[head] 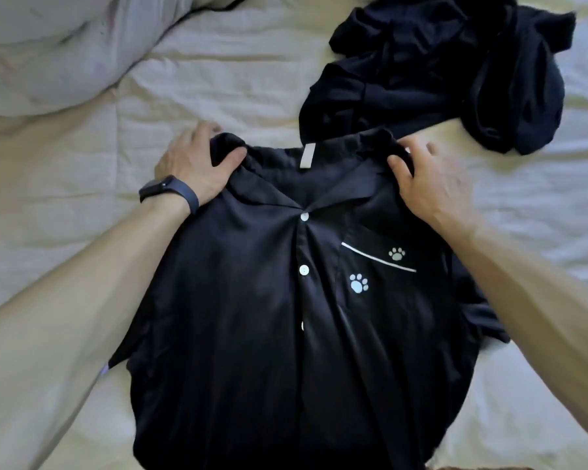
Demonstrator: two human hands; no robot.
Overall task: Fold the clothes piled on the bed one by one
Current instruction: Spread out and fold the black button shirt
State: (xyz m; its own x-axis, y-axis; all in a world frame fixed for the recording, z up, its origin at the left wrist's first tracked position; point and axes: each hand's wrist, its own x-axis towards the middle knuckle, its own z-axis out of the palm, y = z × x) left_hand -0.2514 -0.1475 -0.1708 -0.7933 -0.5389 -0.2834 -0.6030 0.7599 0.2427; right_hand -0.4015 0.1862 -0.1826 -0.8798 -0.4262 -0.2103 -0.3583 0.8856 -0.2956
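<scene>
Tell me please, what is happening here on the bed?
A person holds a dark button-up shirt, front side up, on the bed. The left hand grips one shoulder of it and the right hand grips the other, beside the collar. The shirt is buttoned and not yet folded. A pile of dark clothes lies on the sheet just beyond it.

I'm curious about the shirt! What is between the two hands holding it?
In the head view, the collar of the dark satin button-up shirt, with its pale neck label, lies between the left hand and right hand.
</scene>
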